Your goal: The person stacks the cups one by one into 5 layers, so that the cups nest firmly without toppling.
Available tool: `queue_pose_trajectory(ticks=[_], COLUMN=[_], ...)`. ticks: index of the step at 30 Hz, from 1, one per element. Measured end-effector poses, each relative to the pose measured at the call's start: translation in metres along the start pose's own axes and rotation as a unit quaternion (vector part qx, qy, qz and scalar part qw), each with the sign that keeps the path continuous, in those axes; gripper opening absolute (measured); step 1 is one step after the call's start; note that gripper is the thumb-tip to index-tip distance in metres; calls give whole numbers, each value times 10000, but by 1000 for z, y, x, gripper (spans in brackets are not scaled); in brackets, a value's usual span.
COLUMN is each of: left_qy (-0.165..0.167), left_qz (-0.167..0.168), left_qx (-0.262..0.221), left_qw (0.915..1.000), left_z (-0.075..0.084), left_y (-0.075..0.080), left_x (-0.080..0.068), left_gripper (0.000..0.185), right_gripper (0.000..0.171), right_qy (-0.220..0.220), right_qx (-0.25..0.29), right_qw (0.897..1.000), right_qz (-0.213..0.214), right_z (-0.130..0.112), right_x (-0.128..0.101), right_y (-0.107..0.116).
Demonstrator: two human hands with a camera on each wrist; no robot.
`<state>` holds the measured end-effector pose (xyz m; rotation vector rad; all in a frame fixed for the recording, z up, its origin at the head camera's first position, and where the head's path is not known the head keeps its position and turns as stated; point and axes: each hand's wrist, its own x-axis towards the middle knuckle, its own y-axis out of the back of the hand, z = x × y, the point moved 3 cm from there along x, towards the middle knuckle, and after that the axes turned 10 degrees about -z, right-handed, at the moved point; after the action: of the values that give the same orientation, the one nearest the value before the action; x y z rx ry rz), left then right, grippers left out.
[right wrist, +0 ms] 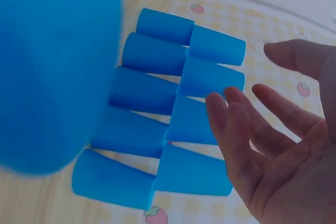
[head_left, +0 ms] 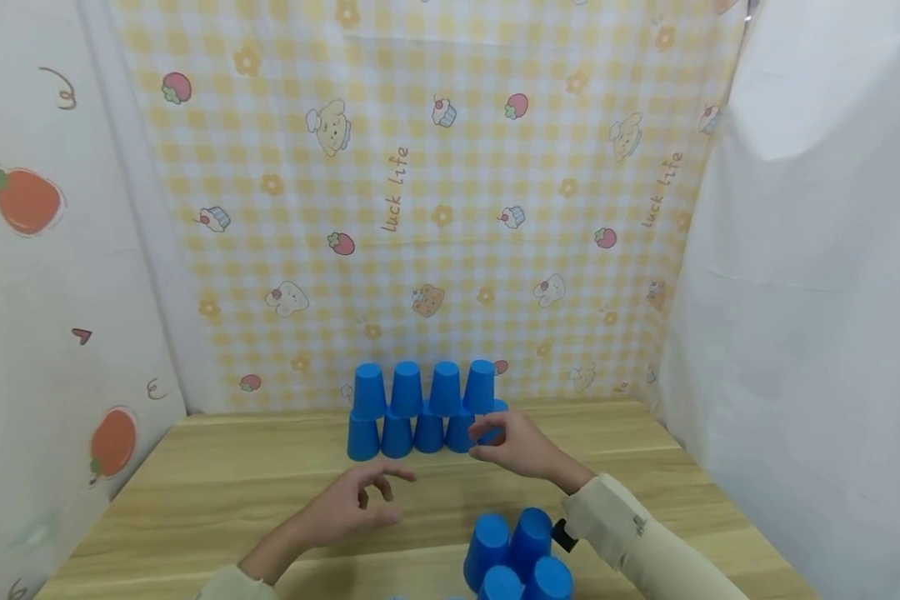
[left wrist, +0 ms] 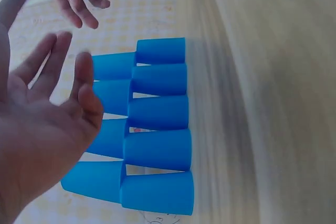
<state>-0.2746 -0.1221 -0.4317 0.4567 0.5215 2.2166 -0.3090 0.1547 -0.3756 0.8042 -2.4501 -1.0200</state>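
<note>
Blue cups, mouths down, form two tiers at the back of the table: an upper row stands over the gaps of a lower row. My right hand hovers before the right end of the tiers, fingers loosely bent, holding nothing; it hides part of the last lower cups. To the left and nearer me, my left hand is in the air, its fingers spread and slightly bent, also holding nothing. The left wrist view shows both the left hand and the stacked cups beyond it.
Several more upside-down blue cups stand in a cluster below my right forearm. One blue cup looms close to the right wrist camera. A checked cloth hangs behind the wooden table, with white cloths at both sides.
</note>
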Motion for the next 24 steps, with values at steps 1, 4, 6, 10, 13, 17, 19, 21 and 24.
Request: queue_pose_trajectory(ticks=[1, 4, 6, 10, 13, 17, 19, 21, 24], left_qy=[11, -61, -155, -545, -740, -887, -962, -1033, -884], left_qz=[-132, -572, -889, -1573, -1951, -2169, -2231, -2317, -2537], left_qx=[-38, -178, -288, -600, -812, -1056, -1131, -1127, -1042], left_qw=[9999, 9982, 9955, 9842, 9746, 9664, 9634, 9607, 9576], left_z=[-1, -1, -1, -1, -1, -2, -2, -1, 0], left_y=[-2, -9, -13, -22, -27, -31, -32, -33, -35], left_x=[-1, -5, -6, -7, -8, -9, -9, -10, -11], left_gripper=[35, 34, 34, 37, 43, 48, 51, 53, 52], right_gripper=[25, 27, 28, 32, 34, 37, 38, 39, 40], right_qy=[-36, -105, -179, -266, -327, -436, -510, -535, -520], right_qx=[76, 156, 230, 418, 659, 915, 1033, 1124, 1376], right_qw=[9999, 9997, 9993, 9983, 9965, 9936, 9919, 9906, 9868], right_qz=[-63, -158, -219, -315, -399, -497, -531, -572, -679], right_z=[2, 9, 15, 27, 37, 49, 54, 59, 64], right_x=[-3, -11, -19, -38, -50, -67, -75, -82, -91], right_y=[-1, -2, 1, 6, 8, 6, 5, 3, 2])
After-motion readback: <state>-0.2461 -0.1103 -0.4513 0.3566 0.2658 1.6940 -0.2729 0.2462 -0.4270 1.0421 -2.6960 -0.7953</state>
